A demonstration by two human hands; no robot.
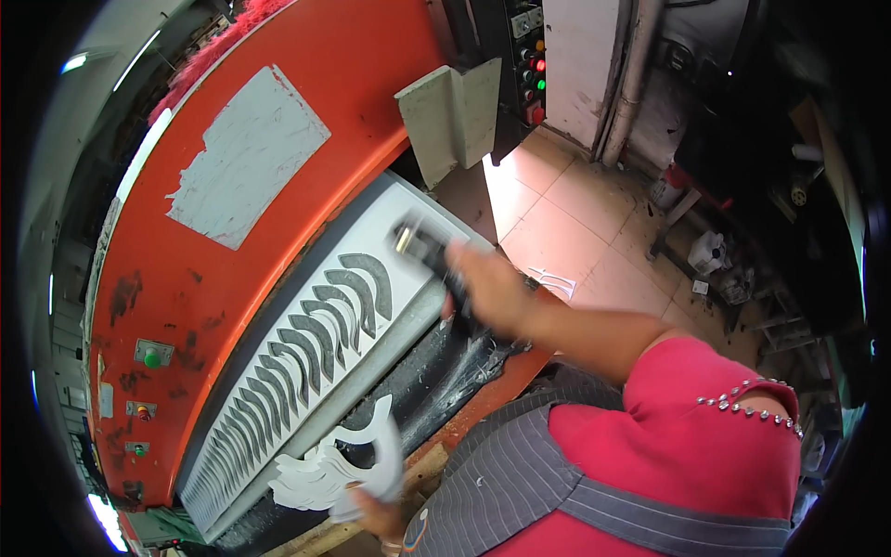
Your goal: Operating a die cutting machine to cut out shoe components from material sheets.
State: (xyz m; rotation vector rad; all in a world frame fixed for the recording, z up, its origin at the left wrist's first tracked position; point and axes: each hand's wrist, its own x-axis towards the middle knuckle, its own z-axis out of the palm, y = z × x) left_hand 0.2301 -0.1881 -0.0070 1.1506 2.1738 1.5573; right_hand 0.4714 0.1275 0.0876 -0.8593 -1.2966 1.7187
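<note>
Two bare hands work at a long orange machine [362,74], over a white board [394,204] that runs from the near left to the far right. The right hand [492,290], blurred, has its fingers wrapped around a dark tool [422,245] with a brass-coloured part, which is above the far right end of the board. A row of grey curved shapes [380,280] stretches along the board, smaller toward the near left; whether these are pieces or cut-outs, I cannot tell. At the near side, the left hand [376,516] grips a blurred white curved piece [384,455], just right of a loose pile of white curved pieces [304,481]. Black plastic sheeting [464,371] lies beyond the pile, along the board's near edge. Green buttons [152,357] sit on the machine's left side; a tiled floor [603,269] shows at the far right.
</note>
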